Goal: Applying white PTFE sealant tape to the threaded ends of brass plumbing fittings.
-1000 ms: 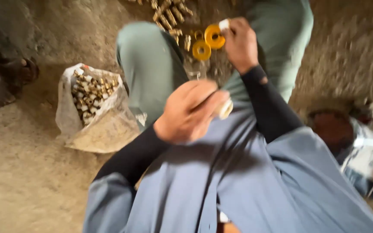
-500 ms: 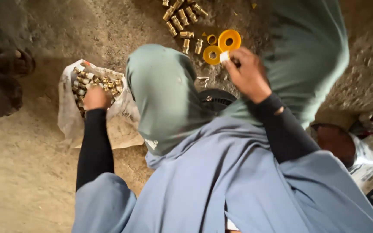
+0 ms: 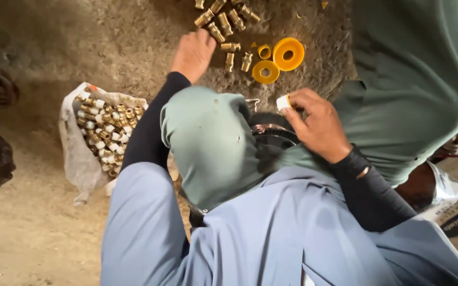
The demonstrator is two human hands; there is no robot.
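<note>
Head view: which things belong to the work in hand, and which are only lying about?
In use:
- left hand at loose brass fittings
- right hand holding white tape roll
- bag of taped fittings

Lying about:
- yellow spools
- printed bag

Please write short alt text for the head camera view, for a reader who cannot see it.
Seen from above, a seated person's left hand reaches to brass fittings lying on the dirt floor, while the right hand pinches a small white roll of tape. Yellow spools lie nearby; an open bag of fittings sits left.
</note>
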